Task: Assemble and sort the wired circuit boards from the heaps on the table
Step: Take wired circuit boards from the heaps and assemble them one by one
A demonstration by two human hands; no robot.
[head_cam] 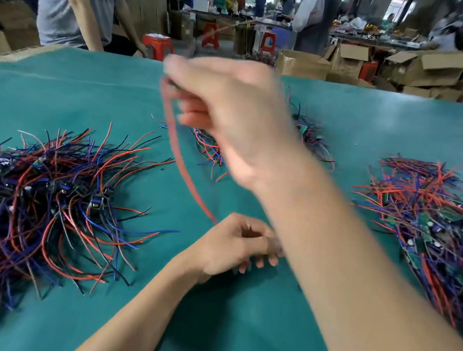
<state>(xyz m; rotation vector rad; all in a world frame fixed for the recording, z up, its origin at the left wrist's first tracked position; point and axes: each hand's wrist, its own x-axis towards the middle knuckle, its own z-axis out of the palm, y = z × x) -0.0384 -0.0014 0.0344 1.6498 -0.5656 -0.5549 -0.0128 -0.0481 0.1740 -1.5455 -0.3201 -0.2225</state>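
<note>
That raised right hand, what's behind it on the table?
Behind the right hand lies a small heap of wired circuit boards, its red, blue and black wires poking out on both sides on the green table cover. The hand covers the heap's middle, so that part cannot be seen.

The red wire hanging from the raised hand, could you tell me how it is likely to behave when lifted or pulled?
Probably floppy: the red wire droops in a curve between the right hand and the left hand. Likely light, since a fingertip pinch seems to carry it. It may snag if dragged through the left heap, whose wires lie tangled.
</note>
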